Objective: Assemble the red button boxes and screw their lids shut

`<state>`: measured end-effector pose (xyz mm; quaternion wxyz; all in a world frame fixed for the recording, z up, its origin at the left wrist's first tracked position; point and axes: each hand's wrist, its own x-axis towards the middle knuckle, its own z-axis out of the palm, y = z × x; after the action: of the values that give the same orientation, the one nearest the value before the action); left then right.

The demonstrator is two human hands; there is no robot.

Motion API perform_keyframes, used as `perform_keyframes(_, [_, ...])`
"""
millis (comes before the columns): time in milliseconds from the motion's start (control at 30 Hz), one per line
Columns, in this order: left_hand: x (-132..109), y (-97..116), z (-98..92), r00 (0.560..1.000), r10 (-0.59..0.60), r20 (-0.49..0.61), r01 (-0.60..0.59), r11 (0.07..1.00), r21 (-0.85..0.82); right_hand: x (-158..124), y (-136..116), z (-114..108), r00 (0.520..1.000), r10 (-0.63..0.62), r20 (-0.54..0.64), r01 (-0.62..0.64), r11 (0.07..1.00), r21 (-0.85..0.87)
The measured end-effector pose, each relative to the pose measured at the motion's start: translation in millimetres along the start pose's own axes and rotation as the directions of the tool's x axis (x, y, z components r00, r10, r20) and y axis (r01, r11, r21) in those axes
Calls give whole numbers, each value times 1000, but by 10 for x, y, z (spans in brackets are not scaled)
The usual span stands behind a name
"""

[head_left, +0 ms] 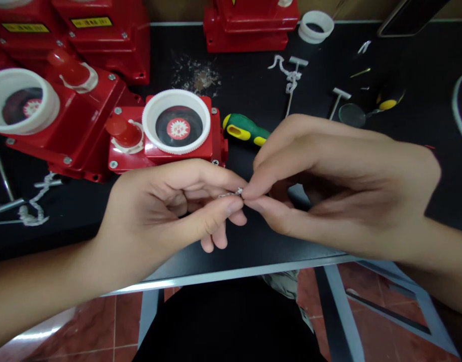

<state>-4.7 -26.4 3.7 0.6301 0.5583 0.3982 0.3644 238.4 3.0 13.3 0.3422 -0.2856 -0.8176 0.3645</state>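
Between the fingertips of both hands is a thin silvery chain (237,191), only a short piece of it showing. My left hand (159,211) pinches it between thumb and forefinger, with the other fingers curled loosely below. From the other side, my right hand (351,186) closes thumb and forefinger on its end, and the tips of both hands meet. Just behind them stands a red alarm box (216,136) with a white ring (149,120) around a dark round window. A green and yellow screwdriver handle (248,129) lies behind my right hand, which partly hides it.
More red boxes (91,108) crowd the left and back of the black table (261,246). A loose white ring (315,27), a small T-shaped metal hammer with chain (293,75), another T-shaped hammer (340,94) and a clear disc (352,115) lie at the right. Debris (198,78) is scattered behind.
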Motion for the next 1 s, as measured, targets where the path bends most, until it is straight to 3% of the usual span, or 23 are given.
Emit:
perform_keyframes(400, [1, -45, -31, 1000, -21, 15, 22, 997, -67, -8, -12, -64, 986, -166, -7, 158, 947, -279])
perform_keyframes(533, [-1, -38, -31, 1000, -15, 19, 16, 999, -44, -23, -36, -132, 985, -140, 99, 163, 945, -284])
perform_keyframes(633, [-8, -34, -29, 1000, -17, 11, 17, 1000, -19, -40, -106, -164, 989, -130, 77, 146, 950, -277])
perform_keyframes(833, [-25, -18, -32, 997, 72, 3, -72, 994, 77, -122, -210, -107, 995, -86, 44, 96, 928, -359])
perform_keyframes(1000, [-59, 10, -78, 975, 205, 88, -223, 909, 351, -148, -158, -62, 994, -96, 56, 110, 914, -391])
